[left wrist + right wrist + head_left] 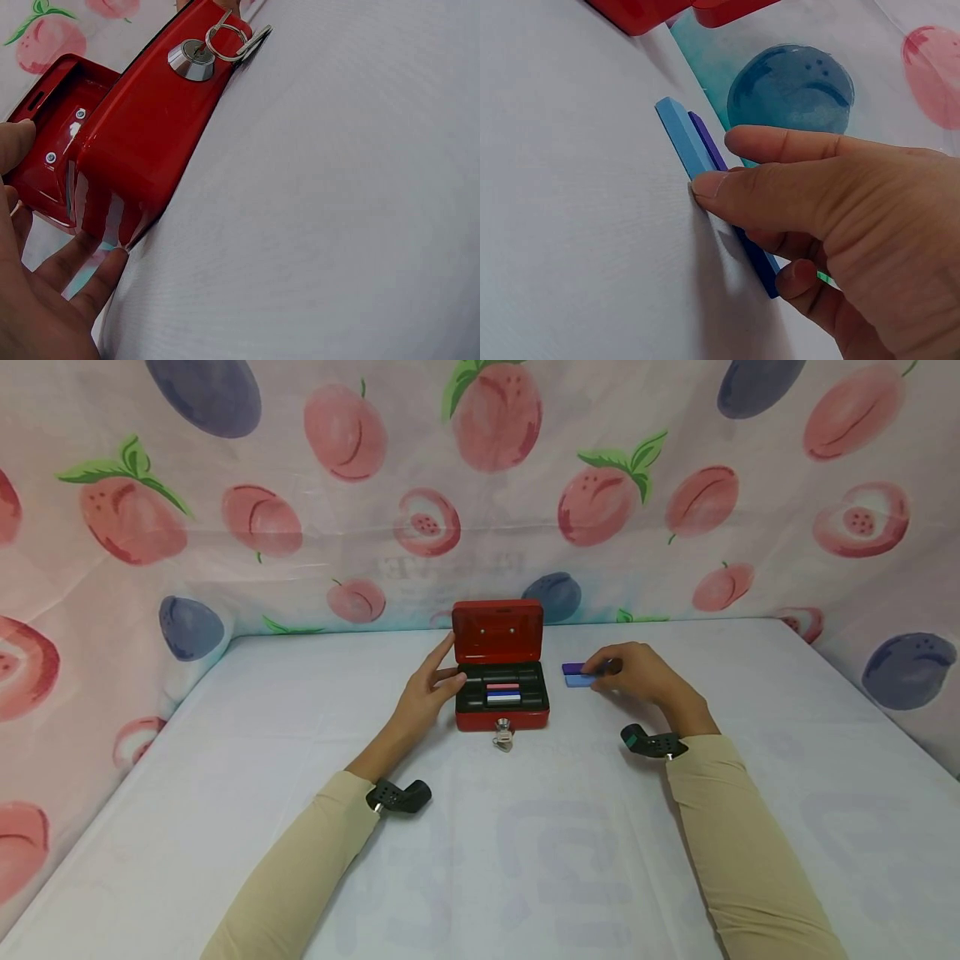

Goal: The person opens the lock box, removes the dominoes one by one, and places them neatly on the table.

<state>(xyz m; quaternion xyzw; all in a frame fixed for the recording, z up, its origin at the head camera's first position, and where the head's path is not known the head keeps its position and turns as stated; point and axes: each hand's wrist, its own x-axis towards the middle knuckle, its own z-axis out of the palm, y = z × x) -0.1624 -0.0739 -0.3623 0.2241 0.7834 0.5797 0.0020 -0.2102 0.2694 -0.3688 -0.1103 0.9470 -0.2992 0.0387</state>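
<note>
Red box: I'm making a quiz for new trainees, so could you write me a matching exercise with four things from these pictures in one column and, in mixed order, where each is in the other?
Things
1. Left hand
2. Right hand
3. Lid
4. Keys

Places
A. Touching the light blue stick
B. Hanging at the front of the box
C. Touching the box's left side
D. Raised at the back of the box

Right pairs: 1-C, 2-A, 3-D, 4-B.
</note>
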